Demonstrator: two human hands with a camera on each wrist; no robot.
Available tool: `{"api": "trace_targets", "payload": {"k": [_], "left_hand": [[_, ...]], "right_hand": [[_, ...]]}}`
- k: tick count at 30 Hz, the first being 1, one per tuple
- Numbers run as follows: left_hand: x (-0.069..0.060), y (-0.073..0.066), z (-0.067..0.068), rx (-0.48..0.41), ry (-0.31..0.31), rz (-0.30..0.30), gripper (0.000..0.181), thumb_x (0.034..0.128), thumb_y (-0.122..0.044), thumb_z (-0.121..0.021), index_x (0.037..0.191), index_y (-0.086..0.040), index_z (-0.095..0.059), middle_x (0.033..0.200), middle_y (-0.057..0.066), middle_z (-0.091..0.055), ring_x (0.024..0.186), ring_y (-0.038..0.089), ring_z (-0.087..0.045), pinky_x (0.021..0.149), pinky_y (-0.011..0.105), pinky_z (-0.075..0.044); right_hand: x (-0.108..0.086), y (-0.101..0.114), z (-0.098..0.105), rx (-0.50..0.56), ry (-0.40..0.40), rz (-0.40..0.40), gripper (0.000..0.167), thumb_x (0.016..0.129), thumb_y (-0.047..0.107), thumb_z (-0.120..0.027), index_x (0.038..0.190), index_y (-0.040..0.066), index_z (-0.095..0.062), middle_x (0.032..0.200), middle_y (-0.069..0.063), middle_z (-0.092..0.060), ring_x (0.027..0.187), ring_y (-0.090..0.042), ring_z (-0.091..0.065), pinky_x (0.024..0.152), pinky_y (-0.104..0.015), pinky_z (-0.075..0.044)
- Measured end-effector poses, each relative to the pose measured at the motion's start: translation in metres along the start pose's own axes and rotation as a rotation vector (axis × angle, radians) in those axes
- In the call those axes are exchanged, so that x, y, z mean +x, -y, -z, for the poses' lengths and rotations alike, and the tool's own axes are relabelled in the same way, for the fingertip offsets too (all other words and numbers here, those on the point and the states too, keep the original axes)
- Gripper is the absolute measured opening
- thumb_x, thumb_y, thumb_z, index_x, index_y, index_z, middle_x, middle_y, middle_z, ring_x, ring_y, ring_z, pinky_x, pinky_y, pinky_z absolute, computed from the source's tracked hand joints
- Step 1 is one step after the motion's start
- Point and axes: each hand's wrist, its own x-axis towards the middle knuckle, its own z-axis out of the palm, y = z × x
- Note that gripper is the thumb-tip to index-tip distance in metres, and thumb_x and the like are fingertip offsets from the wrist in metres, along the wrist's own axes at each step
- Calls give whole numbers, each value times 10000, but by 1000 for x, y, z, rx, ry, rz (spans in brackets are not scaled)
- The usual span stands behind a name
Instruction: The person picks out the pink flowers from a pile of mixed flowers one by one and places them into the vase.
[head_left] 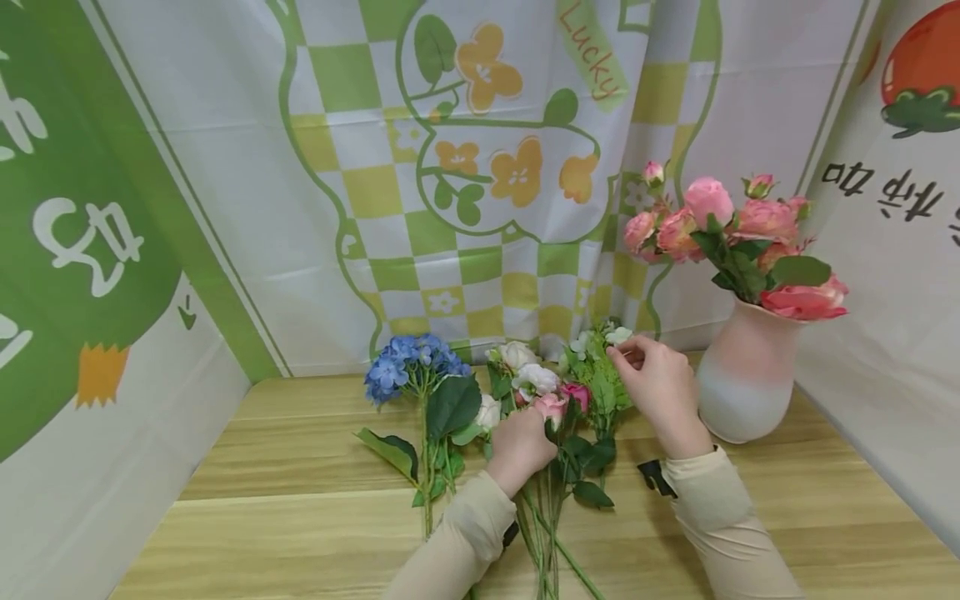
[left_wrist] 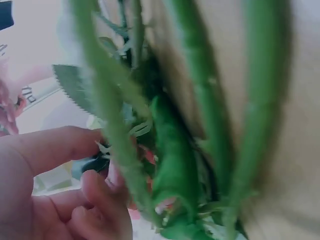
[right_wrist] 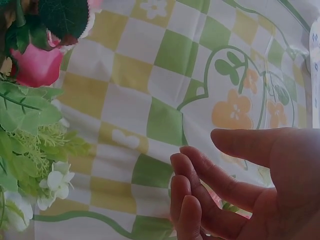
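My left hand [head_left: 521, 446] is at a pink rose [head_left: 551, 407] in the bunch lying on the table; the left wrist view shows its fingers [left_wrist: 75, 142] bent together at a thin part among green stems [left_wrist: 200, 90], partly hidden. My right hand [head_left: 660, 379] hovers by the white blossoms [head_left: 618, 335] and light green sprig [head_left: 606, 375]. In the right wrist view that hand [right_wrist: 240, 185] holds nothing, its fingers loosely bent, apart from the white flowers [right_wrist: 57, 182]. A magenta rose [head_left: 576, 395] and white roses [head_left: 536, 379] lie between the hands.
A blue hydrangea [head_left: 416, 362] with large leaves lies on the wooden table [head_left: 300, 467], left of the bunch. At the right stands a pink and white vase [head_left: 750, 375] holding pink flowers [head_left: 768, 218]. A printed cloth [head_left: 487, 292] hangs behind the table.
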Motion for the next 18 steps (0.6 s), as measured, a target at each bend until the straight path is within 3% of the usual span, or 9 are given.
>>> {"api": "trace_targets", "payload": {"k": [4,7,13,18], "left_hand": [[-1,0,5,-75,-65,-34,359,758,-181,-695,548,-169,-404,481,-36,-311,420,116,-290,378,258,-218],[-3,0,11,-105,-108,-47,469,769,-174,-676,503,-190,-290,471,-60,-192,430,108,-207,395,254,-161],[-8,2,29,-158,-189,-58,472,775,-225,-699,482,-194,-330,432,-60,-266,401,116,-275,379,260,-193],[-13,3,45,-246,-226,-74,468,802,-220,-694,512,-186,-328,447,-62,-243,394,99,-234,396,231,-167]], "right_hand": [[-1,0,-1,-3,-6,5,335,931,423,-564,988,122,-698,834,-60,-704,663,-196,-620,516,-310,-452],[-1,0,-1,0,-4,3,333,930,421,-566,992,121,-699,842,-64,-706,671,-200,-624,527,-321,-459],[-1,0,-2,3,-8,2,322,930,424,-561,988,137,-698,837,-53,-704,682,-200,-625,530,-318,-456],[0,2,-4,40,-64,26,305,933,411,-561,996,148,-704,840,-44,-707,680,-191,-629,537,-320,-468]]}}
